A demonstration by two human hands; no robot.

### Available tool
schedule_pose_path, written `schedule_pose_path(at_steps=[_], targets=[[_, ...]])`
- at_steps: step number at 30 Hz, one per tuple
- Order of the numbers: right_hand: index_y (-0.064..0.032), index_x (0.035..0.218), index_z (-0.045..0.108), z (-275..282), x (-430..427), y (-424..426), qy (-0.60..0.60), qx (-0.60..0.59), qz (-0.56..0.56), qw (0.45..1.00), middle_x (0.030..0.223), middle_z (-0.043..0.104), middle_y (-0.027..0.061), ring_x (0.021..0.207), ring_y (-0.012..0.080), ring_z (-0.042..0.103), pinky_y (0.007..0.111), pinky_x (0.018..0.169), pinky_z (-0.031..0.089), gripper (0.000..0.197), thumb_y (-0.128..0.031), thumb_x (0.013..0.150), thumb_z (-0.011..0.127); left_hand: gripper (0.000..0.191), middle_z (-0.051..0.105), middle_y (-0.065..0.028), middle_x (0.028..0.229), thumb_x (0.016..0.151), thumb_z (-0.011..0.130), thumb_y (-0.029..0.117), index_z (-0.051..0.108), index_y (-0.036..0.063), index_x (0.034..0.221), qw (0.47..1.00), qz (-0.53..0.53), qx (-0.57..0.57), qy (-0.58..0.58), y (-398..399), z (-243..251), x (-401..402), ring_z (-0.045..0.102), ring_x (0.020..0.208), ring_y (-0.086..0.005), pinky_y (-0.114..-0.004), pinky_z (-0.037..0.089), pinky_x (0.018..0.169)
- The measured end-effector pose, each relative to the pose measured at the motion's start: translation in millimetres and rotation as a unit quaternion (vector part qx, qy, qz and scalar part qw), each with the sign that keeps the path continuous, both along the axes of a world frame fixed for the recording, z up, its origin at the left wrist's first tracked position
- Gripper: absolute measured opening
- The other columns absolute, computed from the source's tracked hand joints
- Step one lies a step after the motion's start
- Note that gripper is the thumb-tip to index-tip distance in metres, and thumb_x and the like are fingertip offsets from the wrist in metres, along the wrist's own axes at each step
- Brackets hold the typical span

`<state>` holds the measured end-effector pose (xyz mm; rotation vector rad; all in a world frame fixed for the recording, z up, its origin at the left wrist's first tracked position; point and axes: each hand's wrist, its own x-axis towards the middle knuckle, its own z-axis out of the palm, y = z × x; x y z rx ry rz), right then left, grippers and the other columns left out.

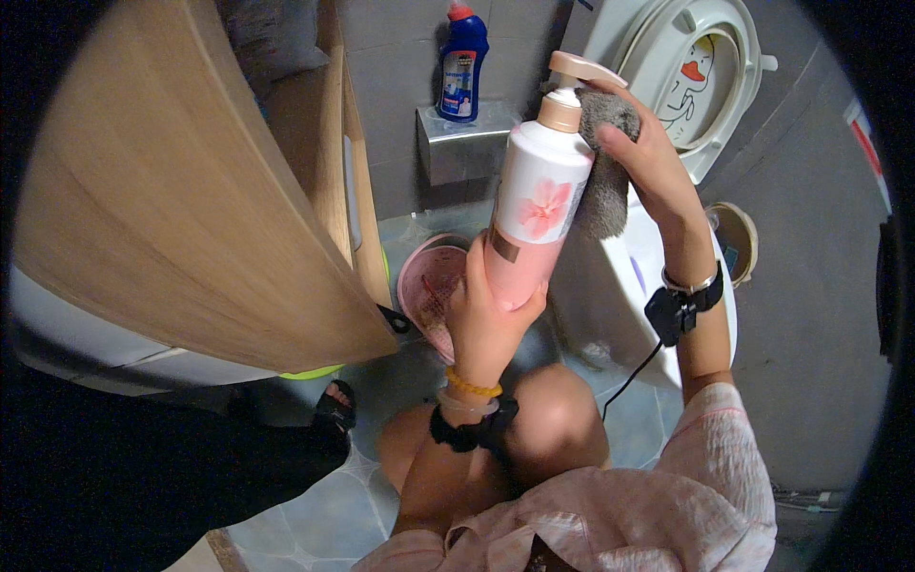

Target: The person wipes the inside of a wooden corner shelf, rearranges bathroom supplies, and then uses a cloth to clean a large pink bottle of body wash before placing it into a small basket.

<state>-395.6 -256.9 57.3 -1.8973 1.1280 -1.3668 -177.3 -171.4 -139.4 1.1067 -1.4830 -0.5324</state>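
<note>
My left hand (493, 322) grips the lower part of a pink and white pump bottle (543, 186) printed with a pink flower. The bottle tilts, with its pump at the top. In my right hand (647, 143) is a grey fluffy cloth (607, 171), held against the bottle's shoulder just under the pump spout (586, 68). The fingers of my right hand are partly hidden behind the cloth and spout. The cloth's lower end hangs down along the bottle's right side.
A blue cleaner bottle (461, 71) stands on a metal wall holder (465, 143). A pink basket (411, 286) is on the floor beyond my left hand. The toilet (715, 171) is at right, beside a small bin (750, 243). A wooden cabinet (179, 214) fills the left; a person's sandalled foot (336, 404) is below it.
</note>
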Motion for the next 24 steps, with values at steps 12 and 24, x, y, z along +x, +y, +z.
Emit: schedule_pose_path(at_steps=[12, 24], targets=[[-0.0046, 0.132, 0.082, 24, 47, -28, 0.01, -0.002, 0.016, 1.0, 0.122, 0.082, 0.0056, 0.116, 0.0144, 0.075, 0.035, 0.109, 0.06, 0.041, -0.04, 0.111, 0.082, 0.11, 0.065, -0.0352, 0.163, 0.09, 0.1, 0.03, 0.042, -0.0017, 0.178, 0.997, 0.061, 0.004, -0.054, -4, -1, -4, 0.068, 0.144, -0.057, -0.062, 0.06, 0.118], [-0.0194, 0.103, 0.065, -16, -36, -62, -0.405, -0.107, 0.407, 0.812, 0.098, 0.066, -0.0047, 0.105, 0.0195, 0.061, 0.05, 0.124, 0.054, 0.032, -0.049, 0.113, 0.068, 0.065, 0.066, -0.0263, 0.173, 0.121, 0.056, 0.019, 0.037, -0.0042, 0.179, 0.977, -0.108, 0.004, 0.185, -14, 20, 65, 0.061, 0.157, -0.032, -0.046, 0.036, 0.139]])
